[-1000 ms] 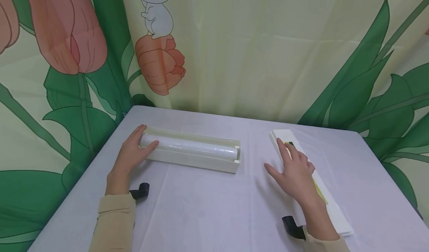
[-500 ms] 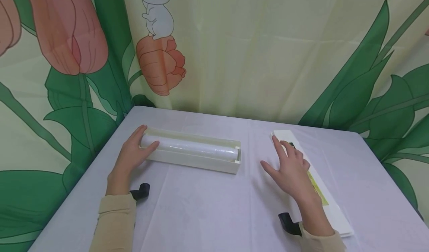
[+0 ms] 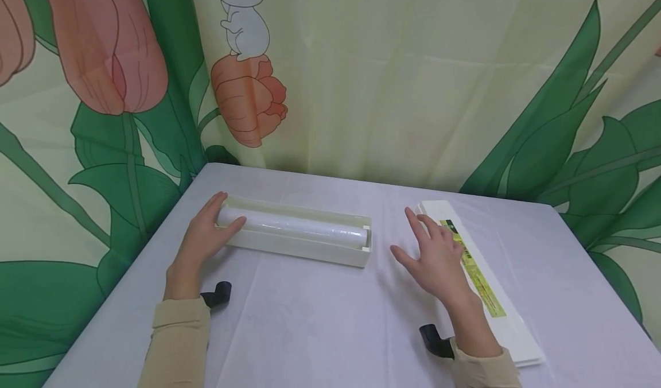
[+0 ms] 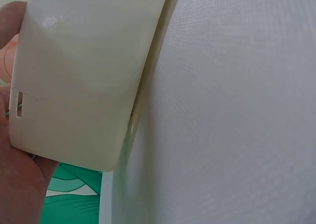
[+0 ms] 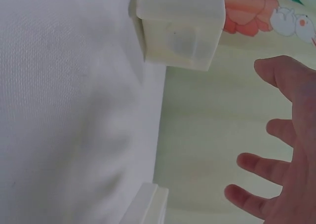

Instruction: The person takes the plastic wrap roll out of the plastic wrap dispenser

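Observation:
A long white cling film dispenser box [image 3: 304,250] stands without a cover on the left half of the table. In it lies a roll of clear cling film [image 3: 294,227]. My left hand [image 3: 201,239] holds the box's left end, thumb over the near wall and fingers at the far side. The left wrist view shows the box's side wall [image 4: 89,75] close up, with a small slot near its end. My right hand [image 3: 436,262] hovers with spread fingers, touching nothing, just left of a long white lid [image 3: 508,330] bearing a yellow-green label [image 3: 480,279].
A white cloth covers the table [image 3: 310,319]. Behind it hangs a curtain [image 3: 372,89] printed with tulips and a white animal. Black curved pieces [image 3: 222,293] stick out at both wrists.
My right hand has moved left, away from over the lid, so more of the label shows. The left hand and the box have stayed put.

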Tool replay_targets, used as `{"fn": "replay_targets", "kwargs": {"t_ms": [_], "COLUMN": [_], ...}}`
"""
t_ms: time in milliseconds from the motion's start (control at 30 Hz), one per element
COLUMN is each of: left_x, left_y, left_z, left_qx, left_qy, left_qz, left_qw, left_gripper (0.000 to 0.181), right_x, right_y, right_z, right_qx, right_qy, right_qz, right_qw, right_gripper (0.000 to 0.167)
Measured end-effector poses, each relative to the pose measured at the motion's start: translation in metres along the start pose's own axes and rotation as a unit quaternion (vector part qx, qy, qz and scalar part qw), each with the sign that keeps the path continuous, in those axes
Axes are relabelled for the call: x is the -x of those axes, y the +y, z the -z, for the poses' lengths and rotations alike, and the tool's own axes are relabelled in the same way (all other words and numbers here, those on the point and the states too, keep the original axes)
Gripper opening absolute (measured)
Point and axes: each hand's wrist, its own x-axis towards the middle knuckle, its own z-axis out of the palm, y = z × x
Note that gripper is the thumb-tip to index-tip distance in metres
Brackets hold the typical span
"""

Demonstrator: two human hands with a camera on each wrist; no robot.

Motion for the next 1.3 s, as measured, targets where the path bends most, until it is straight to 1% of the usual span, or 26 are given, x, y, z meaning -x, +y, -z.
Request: {"fn": "replay_targets", "kwargs": {"t_ms": [200,467,933,1167,1300], "left_x": [-0.001,-0.001,-0.001,0.0,0.0], "left_y": [-0.001,-0.002,-0.001,0.001,0.001], "left_z": [0.0,0.0,0.001,0.002,0.001], "left_qx": [-0.004,-0.004,-0.006,-0.002,-0.002], "left_qy": [0.002,0.002,0.002,-0.002,-0.004], "left_qz": [-0.004,-0.008,-0.008,-0.001,0.003], "left_qw": [1.0,1.0,1.0,1.0,1.0], "left_gripper": [0.089,0.088,0.089,0.089,0.09], "right_x": [-0.002,-0.006,-0.012,-0.017,-0.02], "right_y": [-0.003,-0.006,-0.012,-0.017,-0.019], "right_z": [-0.004,-0.009,-0.016,-0.019,-0.021], "right_qx": [-0.012,-0.024,-0.032,-0.034,-0.031], "right_qy": [-0.015,-0.026,-0.018,-0.032,-0.028], "right_qz": [0.001,0.014,0.046,0.052,0.063], "right_qw": [0.9998,0.9993,0.9983,0.9976,0.9972], "right_gripper": [0.082,0.081,0.079,0.079,0.078]}}
